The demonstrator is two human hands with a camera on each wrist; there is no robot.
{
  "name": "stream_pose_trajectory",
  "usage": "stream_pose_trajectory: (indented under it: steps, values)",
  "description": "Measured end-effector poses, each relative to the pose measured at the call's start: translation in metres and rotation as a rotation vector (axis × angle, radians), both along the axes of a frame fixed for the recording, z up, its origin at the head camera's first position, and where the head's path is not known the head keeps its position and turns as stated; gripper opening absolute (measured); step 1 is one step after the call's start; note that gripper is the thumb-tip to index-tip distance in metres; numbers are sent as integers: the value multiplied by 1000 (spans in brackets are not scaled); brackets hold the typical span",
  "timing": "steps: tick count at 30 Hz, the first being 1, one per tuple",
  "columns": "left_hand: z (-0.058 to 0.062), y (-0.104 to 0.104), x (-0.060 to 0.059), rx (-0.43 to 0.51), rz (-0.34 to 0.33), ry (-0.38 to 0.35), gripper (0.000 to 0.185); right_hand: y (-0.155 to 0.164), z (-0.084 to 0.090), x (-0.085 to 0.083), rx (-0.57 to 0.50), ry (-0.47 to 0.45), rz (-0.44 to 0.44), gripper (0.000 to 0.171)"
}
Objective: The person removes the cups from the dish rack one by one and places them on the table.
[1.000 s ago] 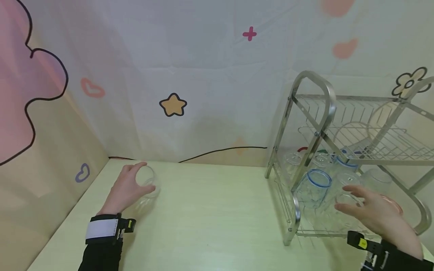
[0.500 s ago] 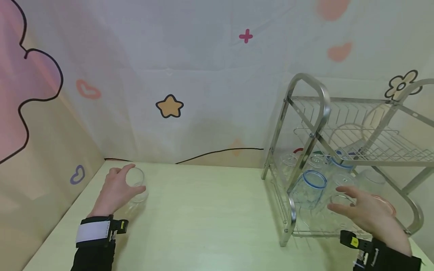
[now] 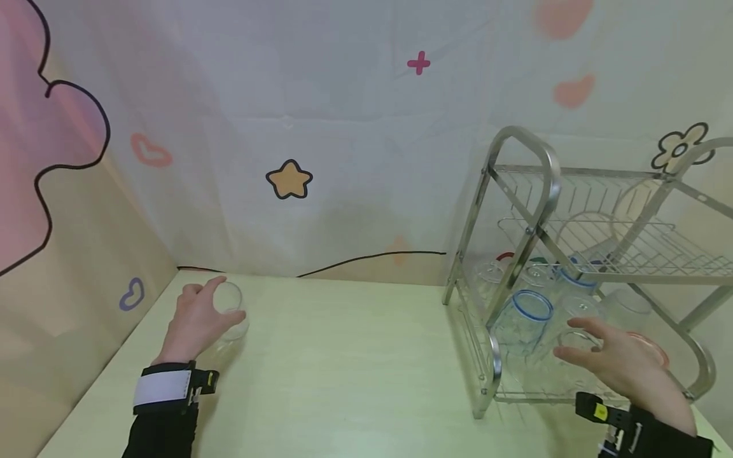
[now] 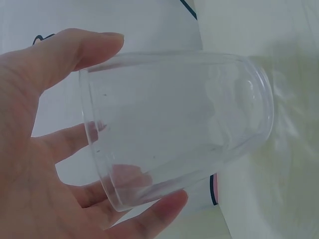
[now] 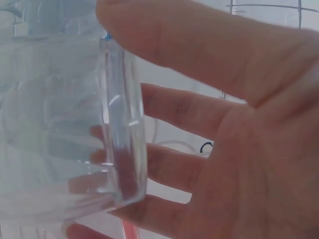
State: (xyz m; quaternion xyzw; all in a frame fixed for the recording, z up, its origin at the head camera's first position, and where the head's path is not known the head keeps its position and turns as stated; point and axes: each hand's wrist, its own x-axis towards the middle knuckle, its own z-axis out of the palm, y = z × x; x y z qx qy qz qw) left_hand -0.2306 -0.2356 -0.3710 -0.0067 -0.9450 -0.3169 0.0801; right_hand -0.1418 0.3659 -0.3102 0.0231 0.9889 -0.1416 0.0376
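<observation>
In the head view, my left hand (image 3: 195, 321) holds a clear cup (image 4: 164, 109) upright at the back left of the table. The left wrist view has the thumb on one side of its rim and fingers on the other. The base is at the tabletop. My right hand (image 3: 632, 362) is at the lower tier of a metal dish rack (image 3: 546, 191). Thumb and fingers go round the end of a thick clear glass (image 5: 55, 119), seen close in the right wrist view. Part of that glass is hidden behind the hand in the head view.
Beside the right hand stand several more glasses, one with a blue rim (image 3: 522, 324). Clear round plates (image 3: 586, 232) lean on the rack's upper tier. A printed cloth (image 3: 355, 127) hangs behind the pale table (image 3: 343, 362).
The head view has shifted a little. My left hand and the cup sit slightly farther left than a second ago. The right hand keeps its place at the glass.
</observation>
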Motion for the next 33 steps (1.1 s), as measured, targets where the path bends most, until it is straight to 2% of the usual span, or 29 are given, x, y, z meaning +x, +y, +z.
stream_pose_trajectory:
  steps: [8,14,22,27,33]
  values:
    - [-5,0,-2,-13,9,11,78,-3,-4,-2,-66,-27,14,77]
    - [-4,-1,-4,-8,10,20,79,-2,-3,-4,-93,-21,24,76]
    - [-4,1,-8,2,4,-18,80,1,-5,-3,-84,7,49,73]
    - [-5,2,-13,5,-14,-46,82,2,-3,0,-60,5,35,74]
    - [-3,-1,-17,-9,-27,-89,84,-1,-3,2,-110,20,60,71]
